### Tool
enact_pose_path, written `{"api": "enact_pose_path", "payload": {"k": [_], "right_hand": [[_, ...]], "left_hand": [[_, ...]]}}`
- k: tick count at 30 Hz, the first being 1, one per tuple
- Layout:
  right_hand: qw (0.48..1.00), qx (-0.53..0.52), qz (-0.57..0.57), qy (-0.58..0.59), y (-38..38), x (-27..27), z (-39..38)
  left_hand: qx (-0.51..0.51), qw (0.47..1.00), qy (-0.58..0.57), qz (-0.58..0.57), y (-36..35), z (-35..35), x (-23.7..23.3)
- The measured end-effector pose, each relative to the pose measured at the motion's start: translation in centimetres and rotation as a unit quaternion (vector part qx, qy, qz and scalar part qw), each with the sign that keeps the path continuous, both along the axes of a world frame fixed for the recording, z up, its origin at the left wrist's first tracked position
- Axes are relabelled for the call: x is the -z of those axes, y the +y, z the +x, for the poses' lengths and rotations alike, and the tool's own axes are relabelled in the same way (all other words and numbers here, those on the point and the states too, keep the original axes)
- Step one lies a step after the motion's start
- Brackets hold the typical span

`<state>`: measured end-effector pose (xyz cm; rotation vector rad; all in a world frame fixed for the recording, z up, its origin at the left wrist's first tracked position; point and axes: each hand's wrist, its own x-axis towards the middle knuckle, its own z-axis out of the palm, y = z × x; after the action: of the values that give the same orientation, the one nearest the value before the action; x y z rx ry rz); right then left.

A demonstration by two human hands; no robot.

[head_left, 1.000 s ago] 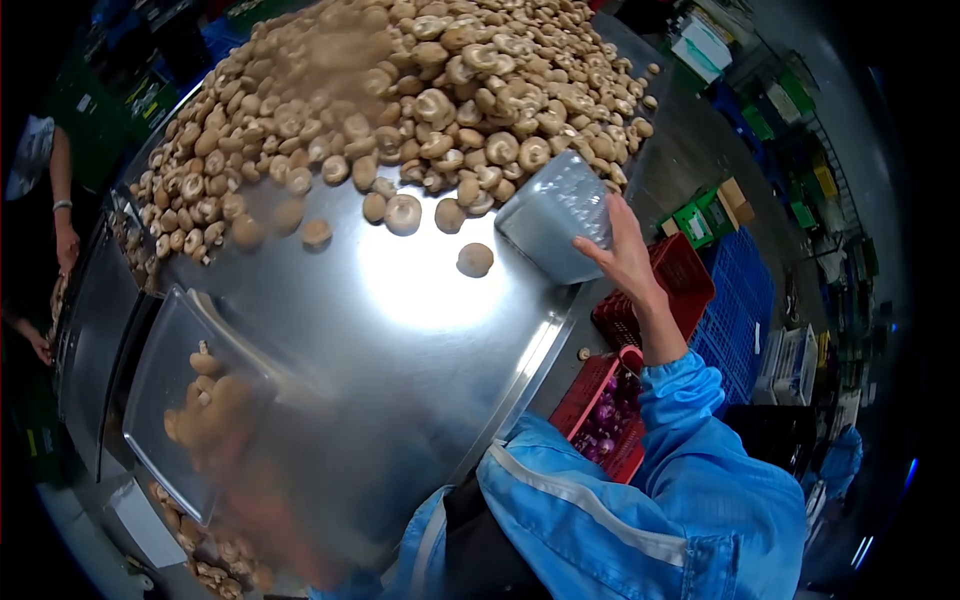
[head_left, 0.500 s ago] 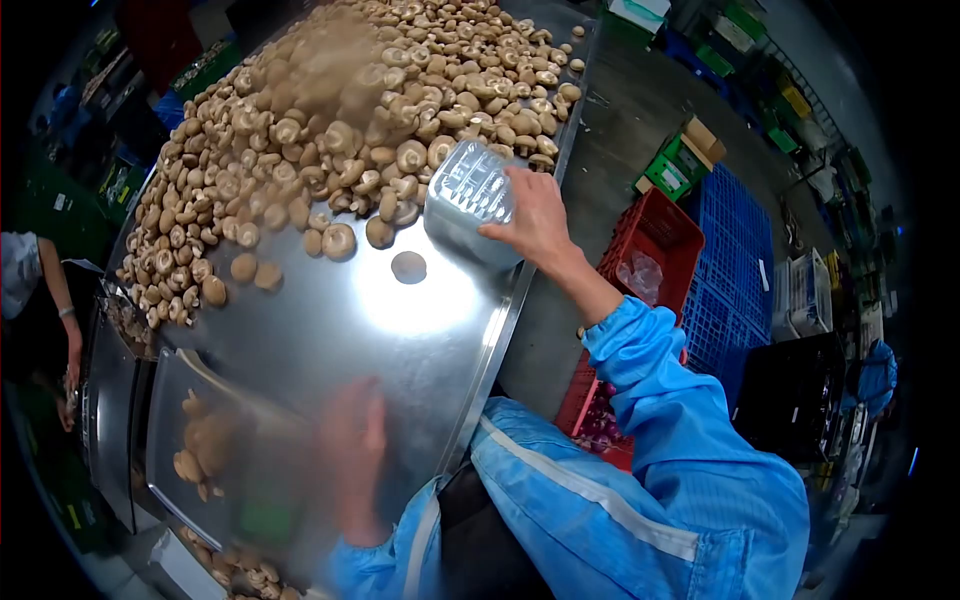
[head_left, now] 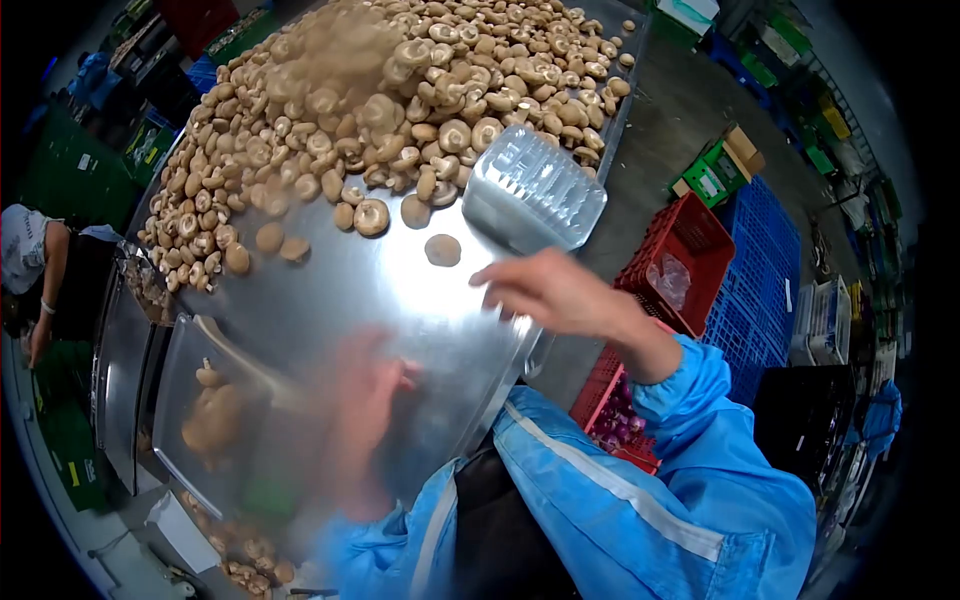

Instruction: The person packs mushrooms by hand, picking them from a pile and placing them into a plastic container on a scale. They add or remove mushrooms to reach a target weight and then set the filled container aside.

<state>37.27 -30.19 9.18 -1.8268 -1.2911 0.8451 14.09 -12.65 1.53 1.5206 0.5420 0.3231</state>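
My right hand [head_left: 560,290] hovers over the table's right edge, with its fingers loosely bent, partly apart and nothing in them. Just beyond it, and not touching it, sits a clear ribbed plastic tray [head_left: 535,190], possibly several nested, against the mushroom pile. My left hand [head_left: 365,405] is over the near part of the metal table [head_left: 330,290]; it looks blurred, with thumb and fingers apart and nothing visible in them. A large heap of brown mushrooms [head_left: 330,140] covers the far part. One loose mushroom [head_left: 443,250] lies cap up between the heap and my hands.
At the lower left, a shallow tray or scale pan [head_left: 170,410] holds several mushrooms [head_left: 210,425]. Right of the table stand red crates [head_left: 695,250], a green box [head_left: 710,180] and blue pallets [head_left: 765,260]. Another person's arm [head_left: 50,290] shows at far left.
My right hand has let go of the clear plastic tray and drawn back toward me. My left hand has shifted slightly, its thumb now more visible. The whole view has moved slightly.
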Motion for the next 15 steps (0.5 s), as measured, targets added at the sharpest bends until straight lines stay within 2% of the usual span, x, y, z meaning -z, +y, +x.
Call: {"api": "enact_pose_path", "payload": {"k": [2, 3, 6, 8, 10, 12, 14, 15], "right_hand": [[0.988, -0.036, -0.068, 0.136, 1.4, 2.3, -0.8], [0.965, 0.003, -0.062, 0.255, 1.5, 5.1, -0.8], [0.956, 0.121, -0.065, 0.259, 0.5, 10.1, 0.0], [0.952, 0.157, -0.124, 0.233, -1.1, 12.6, -0.5], [0.895, 0.222, -0.139, 0.361, -1.7, 13.2, -2.1], [0.887, 0.291, -0.154, 0.322, -1.3, 13.6, -2.7], [0.866, 0.339, -0.13, 0.345, -0.3, 16.1, -1.6], [0.852, 0.364, -0.118, 0.357, 0.2, 17.2, -1.3]], "left_hand": [[0.065, 0.981, 0.048, -0.179, 0.0, 0.5, 0.0], [0.021, 0.985, 0.03, -0.166, -0.3, 0.7, 1.3], [-0.055, 0.962, 0.092, -0.25, -0.3, 0.5, 4.2], [-0.105, 0.946, 0.079, -0.298, -1.2, 1.1, 6.9], [-0.119, 0.924, 0.095, -0.352, -2.1, 2.4, 8.9], [-0.113, 0.896, 0.092, -0.419, -2.5, 3.6, 10.2], [-0.135, 0.862, 0.094, -0.479, -2.1, 4.9, 10.5], [-0.145, 0.862, 0.084, -0.478, -1.4, 5.3, 10.6]]}}
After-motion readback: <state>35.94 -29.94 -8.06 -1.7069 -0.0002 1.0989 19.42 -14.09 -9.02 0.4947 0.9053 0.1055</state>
